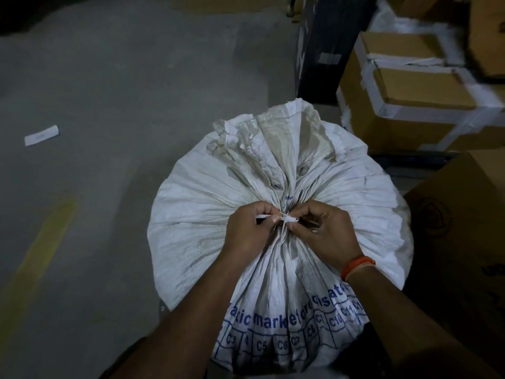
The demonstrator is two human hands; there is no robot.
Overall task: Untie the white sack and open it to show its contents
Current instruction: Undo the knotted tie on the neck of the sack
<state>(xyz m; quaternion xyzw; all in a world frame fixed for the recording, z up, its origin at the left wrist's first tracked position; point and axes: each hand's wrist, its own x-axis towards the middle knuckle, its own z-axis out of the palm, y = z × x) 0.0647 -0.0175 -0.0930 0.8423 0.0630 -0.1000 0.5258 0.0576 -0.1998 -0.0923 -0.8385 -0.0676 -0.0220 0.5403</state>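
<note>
Both forearms reaching forward from below, wrists bent down over the gathered neck of the white sack (207,214). Left hand (247,232) pinching one end of the white tie (285,218) — right hand (326,232) pinching the knot from the other side, fingers curled. Sack upright on the floor (109,105), neck pointing up, tie running left–right, beside cardboard boxes (420,88).

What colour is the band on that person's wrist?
Orange. The thin orange wristband sits on the right wrist, seen clearly in the head view, above the white woven sack.

Taped cardboard boxes (420,86) stand right; a paper slip (41,135) lies on the concrete floor (123,91).
</note>
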